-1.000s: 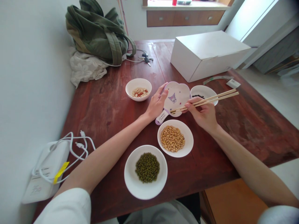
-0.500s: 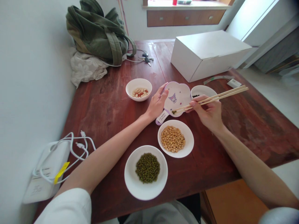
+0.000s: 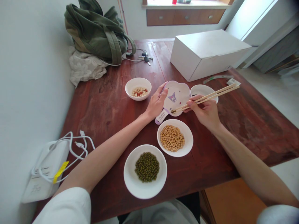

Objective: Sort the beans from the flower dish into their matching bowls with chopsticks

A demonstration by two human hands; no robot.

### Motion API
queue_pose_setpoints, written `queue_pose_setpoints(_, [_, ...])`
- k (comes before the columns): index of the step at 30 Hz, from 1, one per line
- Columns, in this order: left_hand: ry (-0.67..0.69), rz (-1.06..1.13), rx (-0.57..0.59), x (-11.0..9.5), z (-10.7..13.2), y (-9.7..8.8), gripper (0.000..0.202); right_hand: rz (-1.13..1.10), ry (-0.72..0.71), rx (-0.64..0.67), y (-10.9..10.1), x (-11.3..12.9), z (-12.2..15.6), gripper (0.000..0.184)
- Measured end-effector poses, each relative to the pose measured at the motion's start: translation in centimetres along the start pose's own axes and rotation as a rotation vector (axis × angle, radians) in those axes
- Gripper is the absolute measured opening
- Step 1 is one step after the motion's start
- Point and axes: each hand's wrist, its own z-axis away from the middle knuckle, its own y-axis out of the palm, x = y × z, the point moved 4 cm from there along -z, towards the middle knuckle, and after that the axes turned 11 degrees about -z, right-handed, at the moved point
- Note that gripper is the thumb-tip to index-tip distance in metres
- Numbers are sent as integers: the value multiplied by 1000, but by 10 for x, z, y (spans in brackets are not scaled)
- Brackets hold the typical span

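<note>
My left hand [image 3: 156,102] grips the left rim of a white flower-shaped plate [image 3: 178,95] with a purple cartoon print and a small handle. My right hand [image 3: 203,110] holds wooden chopsticks [image 3: 205,99], their tips resting low over the plate's lower edge. Whatever lies at the tips is too small to tell. Just past the chopsticks stands a white bowl of dark beans [image 3: 203,91]. Nearer me lie a white plate of soybeans [image 3: 175,137] and a white plate of mung beans [image 3: 145,171]. A white bowl of peanuts [image 3: 138,88] sits left of my left hand.
All this stands on a reddish-brown wooden table [image 3: 93,124]. A white cardboard box [image 3: 207,56] occupies the far right. A green bag [image 3: 95,34], a white cloth [image 3: 86,67] and keys [image 3: 146,59] lie at the back. A white device with cables [image 3: 45,177] sits at the left.
The chopsticks' far ends have swung down, and my right hand has shifted slightly left. My left hand stays on the plate.
</note>
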Motion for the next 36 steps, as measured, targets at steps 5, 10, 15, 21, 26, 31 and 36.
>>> queue_pose_setpoints(5, [13, 19, 3, 0, 0, 1, 63, -4, 21, 4, 2, -2, -1, 23])
queue_pose_setpoints(10, [-6, 5, 0, -2, 1, 0, 63, -6, 28, 11, 4, -2, -4, 21])
queue_pose_setpoints(15, [-4, 6, -6, -2, 1, 0, 65, 25, 12, 12, 6, -1, -5, 23])
queue_pose_setpoints(21, [-2, 11, -5, -2, 1, 0, 64, 38, -8, 39, 4, 0, -2, 21])
queue_pose_setpoints(26, [1, 20, 0, 1, 1, 1, 61, 22, -12, 42, 3, 0, 0, 19])
queue_pose_setpoints(31, [15, 20, -1, 1, 0, 1, 61, 44, -18, 34, 4, 2, 0, 19])
queue_pose_setpoints(36, [10, 5, 1, -1, 0, 0, 63, 79, -54, 45, 6, 6, 0, 15])
